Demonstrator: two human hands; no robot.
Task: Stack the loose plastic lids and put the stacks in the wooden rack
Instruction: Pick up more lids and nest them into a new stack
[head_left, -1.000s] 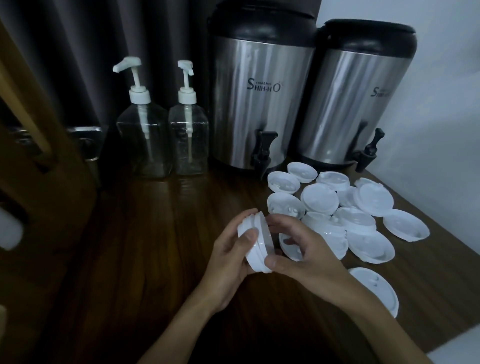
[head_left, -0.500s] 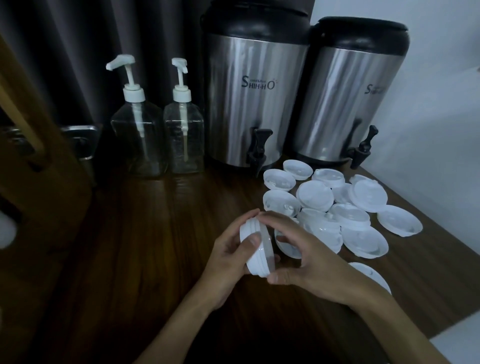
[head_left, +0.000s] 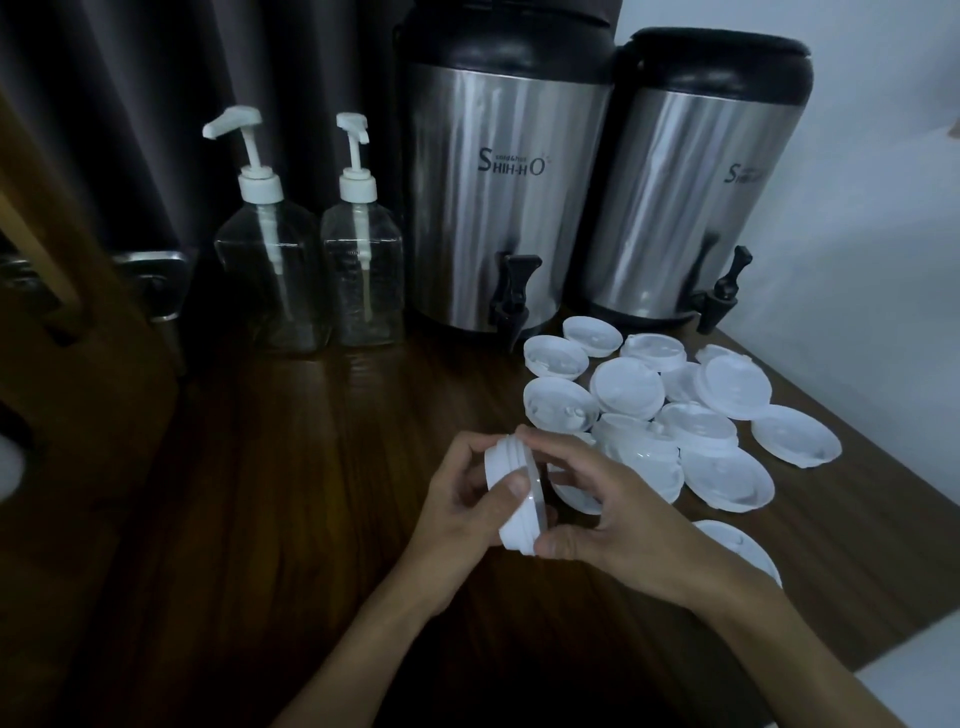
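A small stack of white plastic lids (head_left: 511, 499) stands on edge above the dark wooden counter (head_left: 260, 493), held between both hands. My left hand (head_left: 457, 504) grips it from the left, thumb across the rim. My right hand (head_left: 608, 512) pinches it from the right, fingers over the top and thumb underneath. Several loose white lids (head_left: 675, 415) lie scattered on the counter just right of the hands, and one more lid (head_left: 743, 551) lies beside my right wrist. A wooden frame (head_left: 62, 291), perhaps the rack, stands at the far left.
Two steel drink dispensers (head_left: 504, 197) (head_left: 691, 208) with black taps stand at the back. Two clear pump bottles (head_left: 270, 270) (head_left: 363, 270) stand to their left. A white wall borders the counter on the right, and the counter edge runs along the lower right.
The hands and the lid stack stay in nearly the same place. My right fingers have shifted slightly over the top of the stack.
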